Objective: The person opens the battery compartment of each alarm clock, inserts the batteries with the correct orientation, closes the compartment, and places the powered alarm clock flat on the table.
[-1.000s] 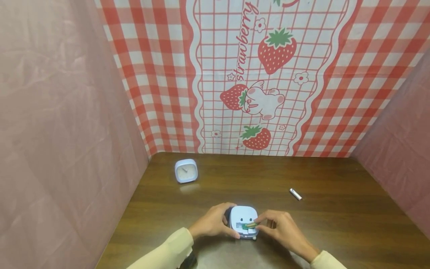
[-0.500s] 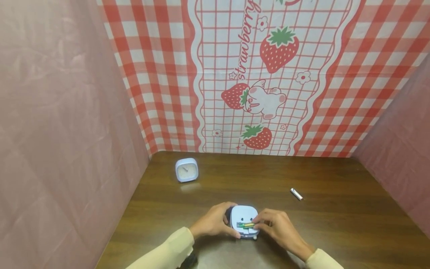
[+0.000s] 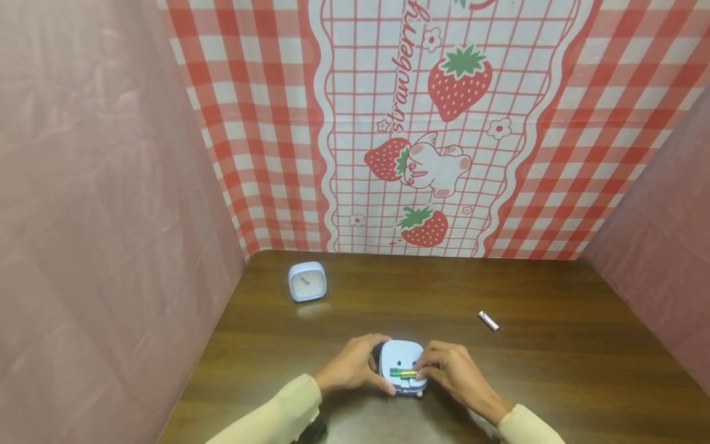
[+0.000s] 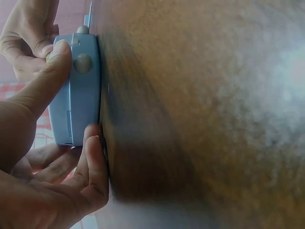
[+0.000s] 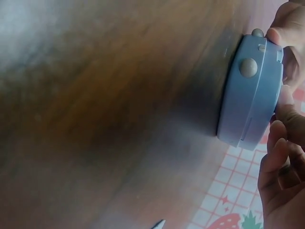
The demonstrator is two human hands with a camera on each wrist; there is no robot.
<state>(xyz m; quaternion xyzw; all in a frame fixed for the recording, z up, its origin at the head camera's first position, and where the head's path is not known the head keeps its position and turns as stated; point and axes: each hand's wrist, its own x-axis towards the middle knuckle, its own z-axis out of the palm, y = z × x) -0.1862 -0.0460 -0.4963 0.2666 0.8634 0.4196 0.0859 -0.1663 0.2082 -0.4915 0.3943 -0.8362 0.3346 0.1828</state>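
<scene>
In the head view a light blue alarm clock (image 3: pixel 402 350) lies face down near the front of the table, its back up and the battery compartment uncovered. My left hand (image 3: pixel 350 365) grips its left side, with the thumb along the near edge, as the left wrist view shows on the clock's casing (image 4: pixel 86 102). A green and yellow battery (image 3: pixel 400 373) lies along the compartment. Its right end is pinched by the fingertips of my right hand (image 3: pixel 450 371), which cover that end. The right wrist view shows the clock casing (image 5: pixel 250 95) edge-on; the battery is hidden there.
A second light blue clock (image 3: pixel 307 282) stands upright at the back left of the wooden table (image 3: pixel 388 290). To the right lies a white battery (image 3: pixel 489 320). A red checked strawberry cloth (image 3: pixel 355 185) hangs behind, with pink cloth at both sides.
The right hand has moved slightly left over the clock, and the battery has gone from slanting to lying along the compartment. The left hand keeps its grip.
</scene>
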